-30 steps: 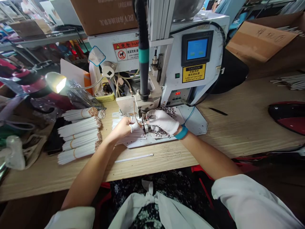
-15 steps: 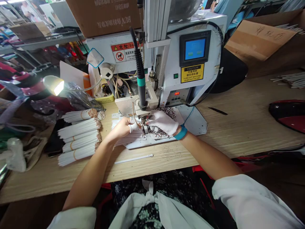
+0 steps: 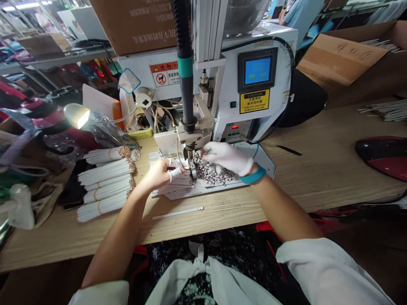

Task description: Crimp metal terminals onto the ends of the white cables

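Observation:
My left hand (image 3: 162, 173), with white covers on some fingers, is closed in a pinch just left of the soldering machine's tip (image 3: 190, 153). What it pinches is hidden. Thin white wires (image 3: 179, 183) lie on the machine's base plate beneath and beside that hand. My right hand (image 3: 227, 157), in a white glove with a blue wristband, is right of the tip, over a pile of small dark-and-pale parts (image 3: 214, 174). Its fingers are curled together, and anything between them is too small to tell. A small metal block (image 3: 193, 171) stands under the tip between the hands.
Bundles of white wires (image 3: 106, 186) with copper-coloured ends lie at left by a lit lamp (image 3: 78, 116). A single white strip (image 3: 178, 212) lies near the table's front edge. Behind stands the machine's screen (image 3: 257, 70); at right are dark tweezers (image 3: 289, 150) and a cardboard box (image 3: 341, 57).
My right hand has drawn back to the right from the tip, uncovering more of the small parts. My left hand stays near the tip. The soldering head looks higher and the view has shifted slightly.

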A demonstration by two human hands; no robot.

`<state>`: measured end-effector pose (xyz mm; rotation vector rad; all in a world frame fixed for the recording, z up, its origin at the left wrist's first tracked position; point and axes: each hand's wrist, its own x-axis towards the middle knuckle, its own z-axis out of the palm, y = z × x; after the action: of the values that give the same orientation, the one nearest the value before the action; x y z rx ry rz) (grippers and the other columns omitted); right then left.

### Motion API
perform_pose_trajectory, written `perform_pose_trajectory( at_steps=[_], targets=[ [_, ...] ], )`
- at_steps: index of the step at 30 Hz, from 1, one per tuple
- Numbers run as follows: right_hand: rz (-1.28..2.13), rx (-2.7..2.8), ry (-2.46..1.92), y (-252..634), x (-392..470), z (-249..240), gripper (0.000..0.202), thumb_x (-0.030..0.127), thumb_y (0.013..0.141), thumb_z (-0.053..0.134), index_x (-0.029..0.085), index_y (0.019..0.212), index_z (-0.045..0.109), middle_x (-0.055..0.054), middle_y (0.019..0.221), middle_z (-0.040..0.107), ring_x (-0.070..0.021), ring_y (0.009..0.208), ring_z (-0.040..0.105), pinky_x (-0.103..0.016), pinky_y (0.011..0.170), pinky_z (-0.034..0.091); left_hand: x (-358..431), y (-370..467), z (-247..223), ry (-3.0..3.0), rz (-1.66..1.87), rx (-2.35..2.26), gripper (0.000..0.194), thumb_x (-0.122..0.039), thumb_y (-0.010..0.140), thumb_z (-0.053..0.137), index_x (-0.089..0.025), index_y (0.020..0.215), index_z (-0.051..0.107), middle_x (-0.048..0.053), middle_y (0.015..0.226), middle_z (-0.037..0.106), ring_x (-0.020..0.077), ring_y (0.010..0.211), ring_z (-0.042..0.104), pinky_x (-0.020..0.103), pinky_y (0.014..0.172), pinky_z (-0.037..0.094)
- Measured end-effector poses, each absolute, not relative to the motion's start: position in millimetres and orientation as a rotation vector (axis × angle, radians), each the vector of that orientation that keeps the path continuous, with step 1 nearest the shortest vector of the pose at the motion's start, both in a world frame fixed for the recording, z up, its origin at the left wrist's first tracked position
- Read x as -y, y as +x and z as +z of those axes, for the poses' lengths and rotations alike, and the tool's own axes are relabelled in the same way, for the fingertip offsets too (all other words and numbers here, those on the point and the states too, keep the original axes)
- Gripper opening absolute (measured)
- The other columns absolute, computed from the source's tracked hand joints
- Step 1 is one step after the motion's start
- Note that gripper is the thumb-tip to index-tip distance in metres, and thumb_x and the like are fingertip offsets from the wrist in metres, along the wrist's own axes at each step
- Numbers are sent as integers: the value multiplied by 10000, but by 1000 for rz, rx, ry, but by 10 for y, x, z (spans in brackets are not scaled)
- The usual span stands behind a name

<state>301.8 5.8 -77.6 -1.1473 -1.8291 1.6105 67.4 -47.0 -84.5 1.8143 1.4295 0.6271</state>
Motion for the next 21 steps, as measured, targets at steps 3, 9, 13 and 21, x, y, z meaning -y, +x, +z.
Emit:
perform_pose_trajectory(
  at_steps=[3, 9, 13, 21],
  targets=[
    [1869, 2136, -1105, 3202, -68, -680, 181, 215, 842, 609, 126, 999, 621, -57, 858, 685, -95, 518, 643, -167, 376, 480, 712, 686, -781, 1940, 481, -1392, 242, -351, 792, 618, -149, 668, 667, 25, 681, 635, 138, 609, 543, 235, 572, 406],
    [1863, 2044, -1038, 3118, -80, -839, 197, 193, 846, 602, 112, 1019, 651, -103, 966, 689, -118, 650, 674, -222, 518, 577, 1235, 806, -1178, 2201, 460, -1481, 170, -255, 822, 643, -178, 948, 728, 66, 871, 650, 184, 770, 606, 272, 684, 474],
    [1560, 1946, -957, 3156, -137, -834, 196, 195, 825, 630, 119, 1000, 675, -102, 1047, 678, -149, 816, 677, -251, 632, 606, 1428, 814, -1483, 2434, 530, -1583, 157, -201, 880, 565, -181, 954, 702, 81, 911, 654, 212, 821, 589, 312, 715, 485],
    [954, 2444, -1087, 3121, -77, -811, 143, 117, 781, 643, 183, 849, 751, -20, 881, 737, -189, 878, 667, -304, 814, 492, 1077, 716, -1374, 2446, 748, -1609, 236, -70, 855, 472, -171, 889, 682, 70, 892, 646, 191, 828, 572, 285, 722, 468]
  ],
)
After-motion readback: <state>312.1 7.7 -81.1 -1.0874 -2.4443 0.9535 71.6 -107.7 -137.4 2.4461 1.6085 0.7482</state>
